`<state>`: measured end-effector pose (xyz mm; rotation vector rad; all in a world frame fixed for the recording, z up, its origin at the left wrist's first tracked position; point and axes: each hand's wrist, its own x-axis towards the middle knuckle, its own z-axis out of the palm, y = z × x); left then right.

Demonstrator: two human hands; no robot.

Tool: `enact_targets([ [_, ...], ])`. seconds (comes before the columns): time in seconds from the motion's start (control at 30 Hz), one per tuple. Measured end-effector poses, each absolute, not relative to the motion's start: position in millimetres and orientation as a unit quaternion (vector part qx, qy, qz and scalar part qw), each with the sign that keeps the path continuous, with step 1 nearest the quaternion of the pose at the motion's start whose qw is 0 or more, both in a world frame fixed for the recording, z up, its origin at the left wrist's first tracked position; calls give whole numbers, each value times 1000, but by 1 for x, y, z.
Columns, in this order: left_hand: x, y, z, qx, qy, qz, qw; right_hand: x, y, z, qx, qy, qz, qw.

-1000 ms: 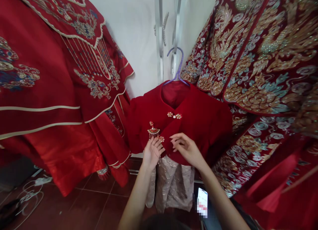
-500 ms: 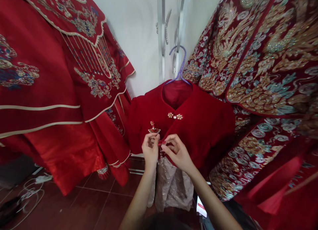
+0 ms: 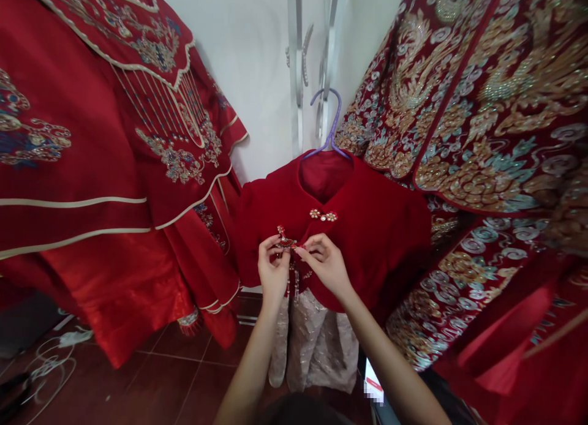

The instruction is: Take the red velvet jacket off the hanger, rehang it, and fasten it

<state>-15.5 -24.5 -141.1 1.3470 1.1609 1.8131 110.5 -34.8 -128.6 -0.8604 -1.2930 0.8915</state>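
A red velvet jacket (image 3: 367, 247) hangs in front of me, its neck closed by a beaded frog button (image 3: 323, 215). On its front is a jewelled ornament (image 3: 283, 236) with beaded tassels (image 3: 296, 284) dangling below. My left hand (image 3: 274, 269) is closed, thumb and fingers pinching the ornament's lower part. Close beside it, my right hand (image 3: 327, 264) is also closed in a pinch at the ornament's right end, by a small red piece. The fingertips hide much of what they grip. Pale shiny fabric (image 3: 316, 345) shows beneath the jacket.
A purple hanger (image 3: 333, 125) carries the jacket. Embroidered red garments (image 3: 133, 168) hang on the left, and a densely beaded gold-and-red one (image 3: 496, 106) on the right. White cables (image 3: 50, 364) lie on the tiled floor. A lit phone screen (image 3: 373, 382) shows below.
Both hands have moved up slightly to the ornament, my left fingers now closing on it. The ornament looks tilted, and more of its tassels show. The small red piece was lifted with the right hand.
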Motion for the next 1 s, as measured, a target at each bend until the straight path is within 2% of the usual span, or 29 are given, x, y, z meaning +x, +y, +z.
enact_targets([
  [0.2, -16, -18, -139, 504, 414, 690, 313, 108, -21, -125, -402, -587, 339, 615],
  [0.57, -18, -15, -137, 456, 389, 687, 410, 114, -10, -122, -398, -615, 306, 608],
  [1.0, -16, -15, -132, 442, 386, 705, 398, 108, -8, -113, -385, -625, 326, 595],
])
